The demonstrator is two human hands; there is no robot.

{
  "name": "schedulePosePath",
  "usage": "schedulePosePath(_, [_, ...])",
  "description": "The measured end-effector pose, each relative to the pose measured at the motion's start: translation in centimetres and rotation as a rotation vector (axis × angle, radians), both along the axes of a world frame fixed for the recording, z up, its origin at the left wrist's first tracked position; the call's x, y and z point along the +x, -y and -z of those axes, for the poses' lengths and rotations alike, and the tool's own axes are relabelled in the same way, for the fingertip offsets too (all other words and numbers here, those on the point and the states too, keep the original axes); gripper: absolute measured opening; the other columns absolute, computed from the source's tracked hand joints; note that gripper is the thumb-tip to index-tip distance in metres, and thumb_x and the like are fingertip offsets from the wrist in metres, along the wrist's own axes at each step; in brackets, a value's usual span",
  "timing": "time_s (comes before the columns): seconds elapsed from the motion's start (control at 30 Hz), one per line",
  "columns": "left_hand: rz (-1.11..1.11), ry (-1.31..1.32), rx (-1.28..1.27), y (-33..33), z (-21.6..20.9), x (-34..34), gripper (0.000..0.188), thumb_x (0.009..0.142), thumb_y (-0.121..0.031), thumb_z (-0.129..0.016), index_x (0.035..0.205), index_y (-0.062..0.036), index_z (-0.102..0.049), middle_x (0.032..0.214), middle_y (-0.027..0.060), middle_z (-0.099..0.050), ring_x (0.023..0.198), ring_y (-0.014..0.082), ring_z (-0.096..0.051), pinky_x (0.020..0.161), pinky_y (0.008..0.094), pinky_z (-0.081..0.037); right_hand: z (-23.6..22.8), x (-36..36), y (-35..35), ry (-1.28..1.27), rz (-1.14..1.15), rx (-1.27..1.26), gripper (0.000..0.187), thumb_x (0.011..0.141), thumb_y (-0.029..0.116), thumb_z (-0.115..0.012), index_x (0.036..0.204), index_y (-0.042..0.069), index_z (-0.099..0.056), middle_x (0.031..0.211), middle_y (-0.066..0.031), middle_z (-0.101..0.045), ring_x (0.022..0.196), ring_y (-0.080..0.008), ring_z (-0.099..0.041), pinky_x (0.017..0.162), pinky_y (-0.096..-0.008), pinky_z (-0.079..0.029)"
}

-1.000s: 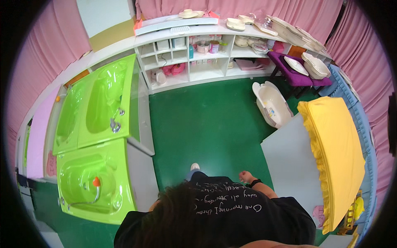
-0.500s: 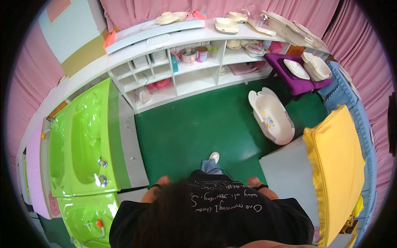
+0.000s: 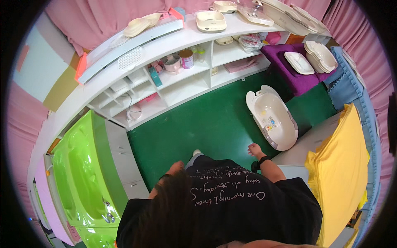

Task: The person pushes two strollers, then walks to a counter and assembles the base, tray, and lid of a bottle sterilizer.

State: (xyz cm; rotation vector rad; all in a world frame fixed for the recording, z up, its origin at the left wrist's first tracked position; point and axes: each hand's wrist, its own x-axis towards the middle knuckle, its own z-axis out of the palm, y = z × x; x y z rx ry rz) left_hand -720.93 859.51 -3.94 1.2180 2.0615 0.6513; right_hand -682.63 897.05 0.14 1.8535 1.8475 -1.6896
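Note:
My right hand [image 3: 255, 150] hangs over the green floor, close to the near end of a cream baby bathtub [image 3: 282, 131]. Its fingers are loosely bent and apart, with nothing in them, and a dark band circles the wrist. My left hand [image 3: 176, 167] is low beside my dark shirt, over the floor. Its fingers are too blurred and hidden to make out. Neither hand touches the tub, which stands on the floor with a small coloured picture inside.
A glossy green basin unit [image 3: 89, 177] stands at left. White shelves [image 3: 188, 89] curve along the back, with small basins on top. A purple chair [image 3: 297, 84] holds basins at back right. Yellow cloth [image 3: 339, 165] covers a cabinet at right.
My view has moved forward and turned, bringing the shelves and tub closer. My right hand has swung forward toward the tub; my left hand has come forward slightly.

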Motion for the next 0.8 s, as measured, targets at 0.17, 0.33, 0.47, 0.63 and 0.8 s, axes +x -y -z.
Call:
schedulePosePath(0.17, [0.082,0.002,-0.388,-4.4,5.7,-5.2,0.019,0.077,-0.020,-0.053,0.078,-0.0024,-0.061,0.078,0.0149,-0.060,0.074,0.0306,-0.059,0.066,0.0405,-0.048,-1.6,-7.2,-8.0,0.045,-0.173,-0.113,0.029,0.084,0.022,-0.051,0.106,0.004,-0.055,0.090,-0.0087,-0.063,0.072,-0.0201,-0.063,0.059,-0.0355,-0.052])
schedulePosePath(0.33, [0.207,0.060,-0.520,-8.9,2.9,-12.5,0.019,0.077,-0.019,-0.053,0.077,-0.0019,-0.062,0.082,0.0163,-0.061,0.077,0.0315,-0.059,0.068,0.0406,-0.048,-2.3,-7.6,-15.5,0.064,0.012,-0.185,0.032,0.084,0.024,-0.053,0.109,0.004,-0.054,0.091,-0.0090,-0.063,0.073,-0.0211,-0.063,0.060,-0.0351,-0.052])
schedulePosePath(0.47, [0.327,-0.015,-0.511,-17.3,0.2,-19.0,0.019,0.076,-0.018,-0.052,0.077,-0.0015,-0.062,0.085,0.0173,-0.061,0.080,0.0322,-0.059,0.069,0.0407,-0.048,-4.0,-9.9,-23.8,0.079,0.070,-0.045,0.029,0.085,0.021,-0.052,0.108,0.004,-0.055,0.088,-0.0091,-0.064,0.070,-0.0197,-0.063,0.055,-0.0326,-0.052])
schedulePosePath(0.63, [0.511,-0.262,-0.210,-35.1,-2.6,-22.9,0.020,0.076,-0.017,-0.051,0.077,-0.0011,-0.063,0.089,0.0186,-0.062,0.084,0.0331,-0.059,0.071,0.0408,-0.048,-4.7,-12.9,-28.9,-0.095,0.184,-0.041,0.027,0.086,0.021,-0.051,0.108,0.005,-0.055,0.088,-0.0082,-0.064,0.070,-0.0174,-0.063,0.053,-0.0293,-0.049])
schedulePosePath(0.8, [0.463,-0.242,-0.317,-52.8,-0.8,-25.0,0.022,0.079,-0.016,-0.047,0.090,-0.0018,-0.060,0.093,0.0196,-0.062,0.089,0.0346,-0.058,0.072,0.0418,-0.047,1.0,-10.6,-39.4,-0.042,-0.094,0.025,0.027,0.085,0.018,-0.051,0.109,0.004,-0.054,0.089,-0.0087,-0.063,0.069,-0.0180,-0.062,0.055,-0.0292,-0.049])
